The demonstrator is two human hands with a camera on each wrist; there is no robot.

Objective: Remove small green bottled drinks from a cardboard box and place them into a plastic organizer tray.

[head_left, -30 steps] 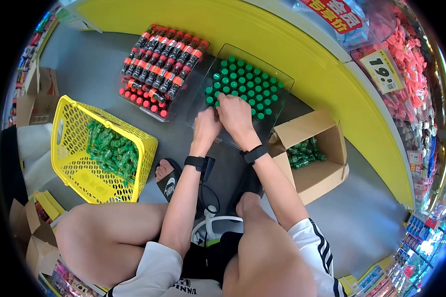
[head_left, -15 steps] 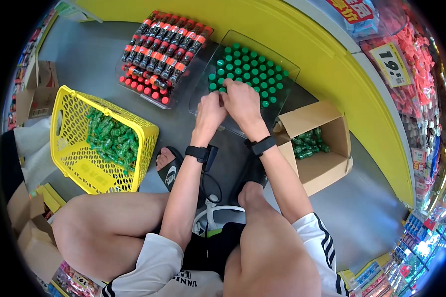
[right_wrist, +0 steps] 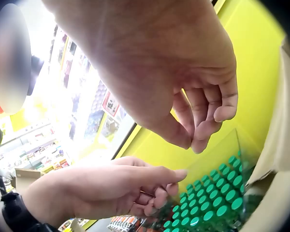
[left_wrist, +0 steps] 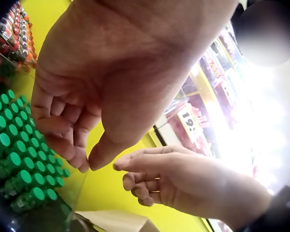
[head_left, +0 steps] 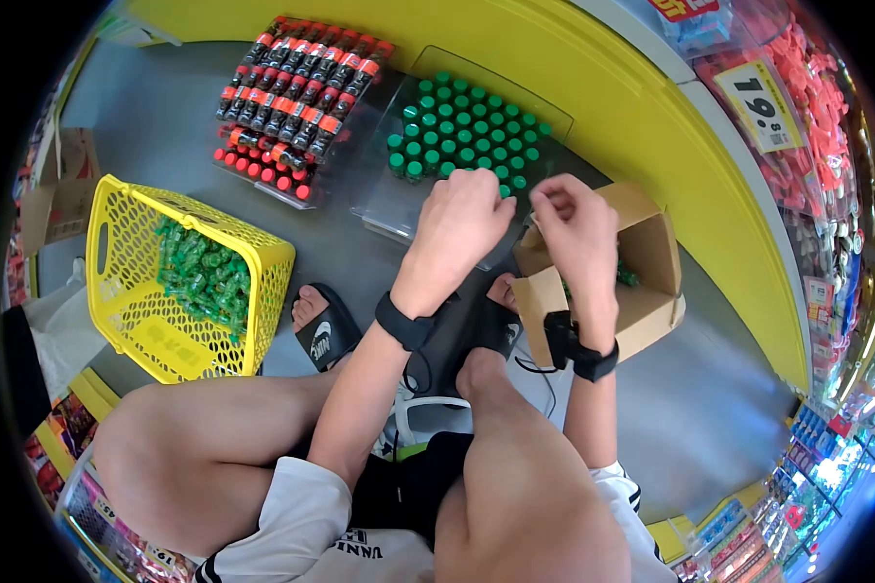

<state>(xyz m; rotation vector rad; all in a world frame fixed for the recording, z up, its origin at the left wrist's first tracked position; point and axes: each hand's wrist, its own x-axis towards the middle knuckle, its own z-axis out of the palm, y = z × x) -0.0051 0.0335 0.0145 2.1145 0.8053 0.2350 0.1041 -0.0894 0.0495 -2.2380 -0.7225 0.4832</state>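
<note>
Both hands are empty, fingers curled: left hand (head_left: 462,219) beside the green-capped bottles (head_left: 457,121) in the clear tray (head_left: 384,206), right hand (head_left: 576,222) over the cardboard box (head_left: 651,291). I'd best pinch each bottle by its cap and keep it upright.

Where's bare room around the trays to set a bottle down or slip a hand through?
Free: the near strip of the clear tray before the green-capped bottles; grey floor right of the cardboard box. Crowded: the tray-to-box gap, where left hand and right hand are.
</note>
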